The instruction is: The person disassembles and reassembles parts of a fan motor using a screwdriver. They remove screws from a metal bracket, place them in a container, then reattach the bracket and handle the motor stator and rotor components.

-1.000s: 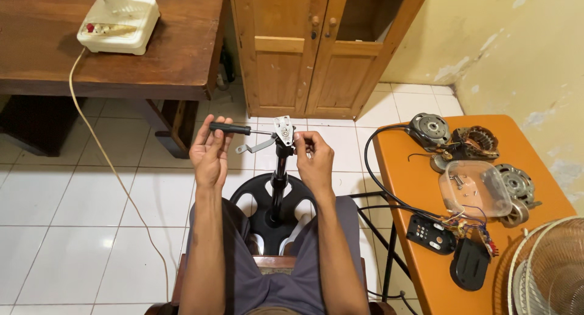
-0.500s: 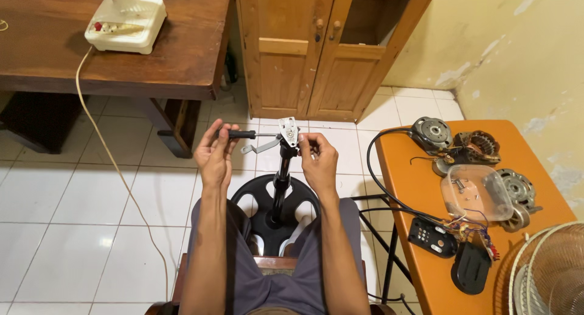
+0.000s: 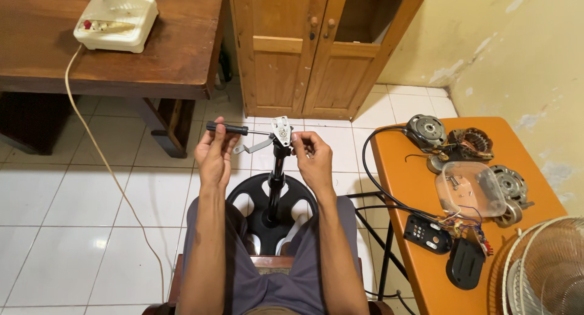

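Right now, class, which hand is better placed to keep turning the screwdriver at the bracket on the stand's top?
Probably the left hand: it grips the screwdriver handle, while the right hand steadies the bracket.

Fan grille cut off at the bottom-right corner, white fan base cropped by the top edge, black stand base partly behind the person's thighs, screw under the screwdriver tip too small to tell.

Person seen from above: both forearms bare, no sleeves in view, no watch/rings/gloves on left hand or right hand, grey-purple shorts w/ soft folds over both thighs, fabric plain, no print, knees apart, rest of body out of frame.
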